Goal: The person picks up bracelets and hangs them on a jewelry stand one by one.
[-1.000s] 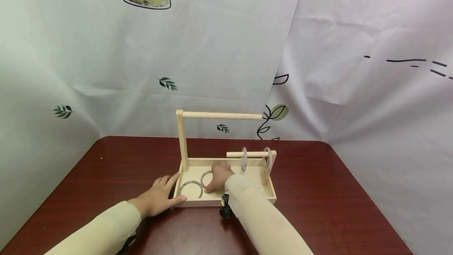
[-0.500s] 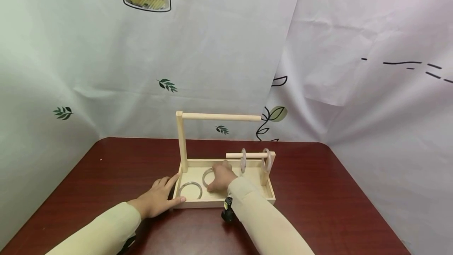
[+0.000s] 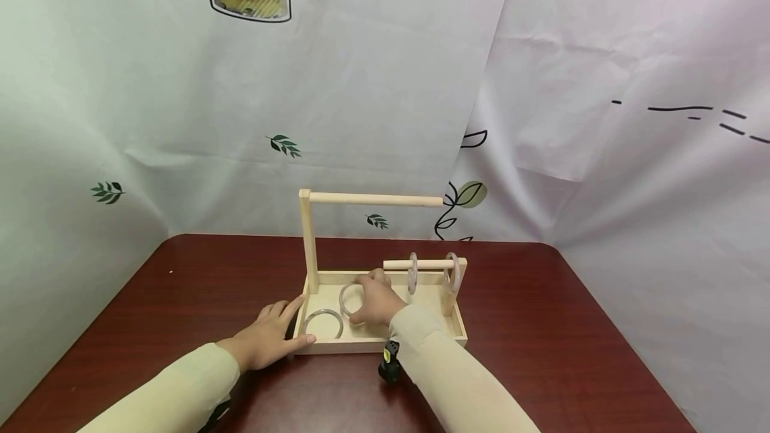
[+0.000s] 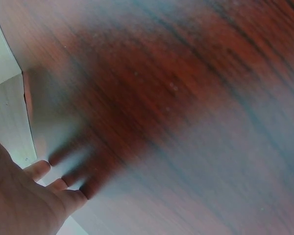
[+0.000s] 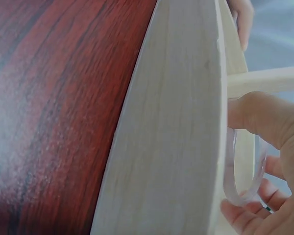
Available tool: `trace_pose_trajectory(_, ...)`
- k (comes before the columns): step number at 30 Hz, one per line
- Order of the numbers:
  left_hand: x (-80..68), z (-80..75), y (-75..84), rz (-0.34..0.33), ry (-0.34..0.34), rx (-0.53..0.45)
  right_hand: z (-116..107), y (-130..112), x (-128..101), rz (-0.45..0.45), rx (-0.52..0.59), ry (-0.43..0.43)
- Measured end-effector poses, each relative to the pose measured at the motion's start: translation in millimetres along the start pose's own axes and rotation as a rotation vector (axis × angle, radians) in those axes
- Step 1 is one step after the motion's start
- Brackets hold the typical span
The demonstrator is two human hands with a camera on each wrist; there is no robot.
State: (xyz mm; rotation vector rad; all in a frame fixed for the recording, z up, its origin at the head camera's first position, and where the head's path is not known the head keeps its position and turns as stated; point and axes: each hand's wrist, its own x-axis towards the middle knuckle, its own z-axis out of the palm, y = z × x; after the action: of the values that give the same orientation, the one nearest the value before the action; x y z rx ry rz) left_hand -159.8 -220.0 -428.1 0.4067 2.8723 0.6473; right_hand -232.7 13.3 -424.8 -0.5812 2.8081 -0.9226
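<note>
In the head view my right hand (image 3: pixel 377 303) pinches a translucent bangle (image 3: pixel 341 299) over the floor of a pale wooden tray stand (image 3: pixel 343 348). The right wrist view shows the thumb on one side of this bangle (image 5: pixel 229 171) and curled fingers on the other. A second bangle (image 3: pixel 325 311) lies in the tray's front left corner. My left hand (image 3: pixel 271 333) rests spread on the tray's left end, thumb on the front rim. Two more bangles, the inner one (image 3: pixel 412 272) and the outer one (image 3: pixel 455 272), hang from the short peg (image 3: pixel 430 264) at right.
A tall post (image 3: pixel 309 239) at the tray's left end carries a long bar (image 3: pixel 375 200) that reaches right above the tray. Everything stands on a dark red wooden table (image 3: pixel 541 333). Behind it hangs a white printed curtain (image 3: pixel 373 85).
The bangle in my right hand has shifted slightly towards the back of the tray, and the right hand and wrist have moved a little to the right. My left hand stays put.
</note>
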Motion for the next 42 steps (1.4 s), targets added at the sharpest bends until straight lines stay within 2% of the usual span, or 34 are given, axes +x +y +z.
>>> trace_pose_trajectory(10,2.6,1.3,-2.9,-0.009,-0.021,-0.001,-6.5,-13.9,-10.4,-0.07,0.087,0.016)
trace_pose_trajectory(25,2.0,-3.3,1.3,0.008,-0.033,0.021,-24.2,-38.0,-24.9,-0.087,0.226,-0.016)
trace_pose_trajectory(42,2.9,-2.6,-0.2,-0.004,-0.05,0.021,-46.1,-60.1,-49.9,-0.211,0.342,0.001)
